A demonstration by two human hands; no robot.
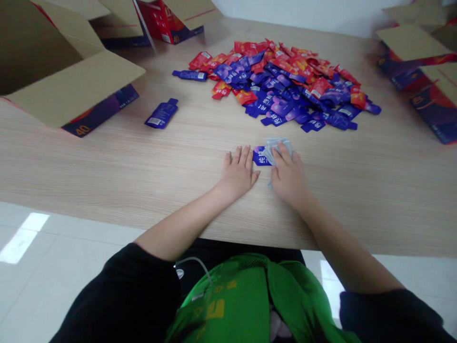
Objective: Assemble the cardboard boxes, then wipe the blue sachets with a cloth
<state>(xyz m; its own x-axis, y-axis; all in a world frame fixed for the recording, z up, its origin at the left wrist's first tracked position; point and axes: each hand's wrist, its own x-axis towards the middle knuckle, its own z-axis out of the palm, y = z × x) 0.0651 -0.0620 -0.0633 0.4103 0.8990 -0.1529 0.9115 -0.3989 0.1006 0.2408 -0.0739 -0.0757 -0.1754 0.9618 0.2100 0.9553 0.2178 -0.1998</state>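
Note:
A purple sachet (pixel 259 156) with white lettering lies flat on the wooden table, between my two hands. My left hand (pixel 238 170) rests palm down at its left end, fingers stretched out. Over the sachet's right part, my right hand (pixel 290 174) presses a folded grey-white cloth (pixel 275 145), its fingers bent onto it. The cloth hides that end of the sachet. Beyond my hands a heap of purple and red sachets (pixel 285 88) is spread on the table.
Two purple sachets lie apart on the left, one nearer (pixel 162 114) and one beside the heap (pixel 189 75). Open cardboard boxes stand at the left (pixel 103 107) and the right (pixel 433 105). A red box (pixel 167 24) sits at the back. The table's front edge runs close to my body.

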